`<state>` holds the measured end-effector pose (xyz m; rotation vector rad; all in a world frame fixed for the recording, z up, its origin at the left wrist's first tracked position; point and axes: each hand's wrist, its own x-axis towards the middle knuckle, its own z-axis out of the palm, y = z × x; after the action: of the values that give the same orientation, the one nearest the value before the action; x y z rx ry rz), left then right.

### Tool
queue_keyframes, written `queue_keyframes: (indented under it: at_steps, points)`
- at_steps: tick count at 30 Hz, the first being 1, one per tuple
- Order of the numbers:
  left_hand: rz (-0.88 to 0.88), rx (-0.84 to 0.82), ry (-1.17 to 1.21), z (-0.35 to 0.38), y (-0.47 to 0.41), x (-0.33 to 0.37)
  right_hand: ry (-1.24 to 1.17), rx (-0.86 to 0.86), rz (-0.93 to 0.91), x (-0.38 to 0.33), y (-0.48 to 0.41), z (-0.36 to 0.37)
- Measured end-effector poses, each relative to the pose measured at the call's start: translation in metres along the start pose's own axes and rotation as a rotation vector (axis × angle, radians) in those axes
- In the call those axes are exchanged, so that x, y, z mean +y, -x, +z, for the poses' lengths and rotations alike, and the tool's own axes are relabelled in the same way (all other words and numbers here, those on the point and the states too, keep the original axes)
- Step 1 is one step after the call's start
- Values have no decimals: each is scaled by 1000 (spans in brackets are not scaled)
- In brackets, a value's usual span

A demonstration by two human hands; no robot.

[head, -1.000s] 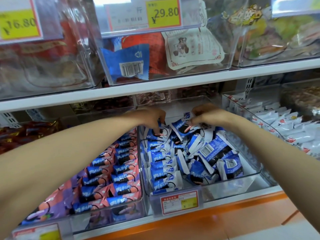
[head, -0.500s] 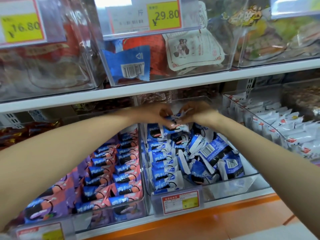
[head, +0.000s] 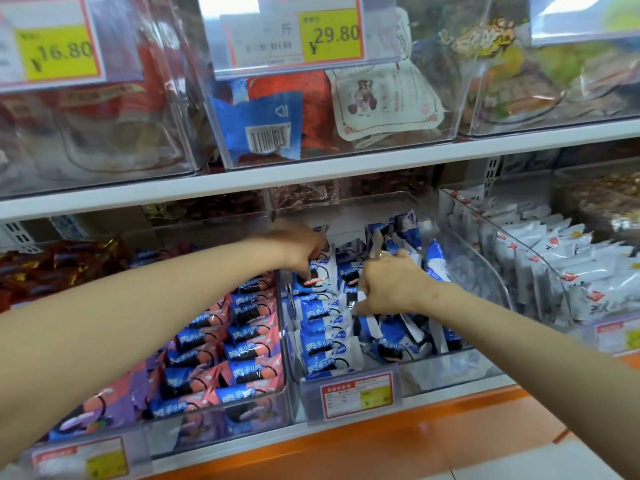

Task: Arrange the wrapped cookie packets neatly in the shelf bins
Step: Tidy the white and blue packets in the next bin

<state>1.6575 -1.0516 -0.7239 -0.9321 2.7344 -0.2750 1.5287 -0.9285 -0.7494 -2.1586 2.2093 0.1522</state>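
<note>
I see the upper shelf hanging low over the middle bin, and both forearms reach in under it. A left bin of pink and purple packs sits flush beside it. A right bin of white packs stands on the other side, and a price tag is clipped at the front.

The packets lie in the middle bin, a neat overlapping row down its left side and a loose heap on its right. They are blue and white with a dark cookie printed on.

The left hand has its fingers curled over the top of the packets at the back of the row, gripping there. The right hand digs into the heap with bent fingers; I cannot tell whether they clamp anything.

The bins are clear hard plastic, the wrappers glossy and crimped at the ends.
</note>
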Motion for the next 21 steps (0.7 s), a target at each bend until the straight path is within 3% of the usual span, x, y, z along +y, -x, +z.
queue_keyframes:
  at_steps: [3,5,9,12,19,21]
  points:
    - [9,20,-87,0,0,3,-303,11,69,13,3,-23]
    - [11,61,15,-3,1,1,-442,23,112,26,6,-42]
    - [88,218,716,-17,4,4,-668,63,128,50,15,-57]
    - [184,74,965,-26,6,17,-827,159,145,52,14,-48]
    - [146,-23,916,-22,3,20,-1044,264,71,43,5,-33]
    - [101,24,936,-27,8,22,-1157,306,53,40,6,-34]
